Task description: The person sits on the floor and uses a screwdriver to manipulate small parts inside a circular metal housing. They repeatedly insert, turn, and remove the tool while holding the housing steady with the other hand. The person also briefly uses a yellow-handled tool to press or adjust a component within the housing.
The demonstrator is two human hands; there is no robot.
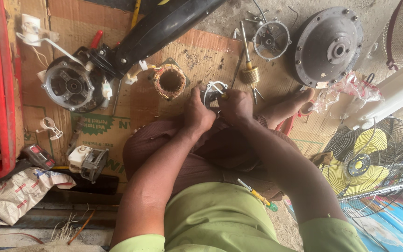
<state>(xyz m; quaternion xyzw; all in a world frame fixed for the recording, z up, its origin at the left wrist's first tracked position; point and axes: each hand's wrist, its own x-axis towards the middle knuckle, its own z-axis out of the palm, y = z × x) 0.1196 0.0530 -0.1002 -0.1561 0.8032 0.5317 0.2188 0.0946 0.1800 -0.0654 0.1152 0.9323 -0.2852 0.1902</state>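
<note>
My left hand (198, 112) and my right hand (235, 105) are close together over my knees, both closed on a small round metal motor end cover (211, 92). A thin tool tip pokes from my right fingers against the cover. Just left of it on the cardboard (197, 53) lies a stator with copper windings (170, 81). A rotor on a long shaft (249, 72) lies just beyond my right hand.
A fan motor housing (71, 86) with a black stand arm (164, 23) lies at left. A large grey round cover (328, 45) and another end bracket (270, 40) sit at the far side. A red crate (3, 84) borders the left; a yellow-bladed caged fan (367, 163) stands right. A screwdriver (257, 194) rests on my lap.
</note>
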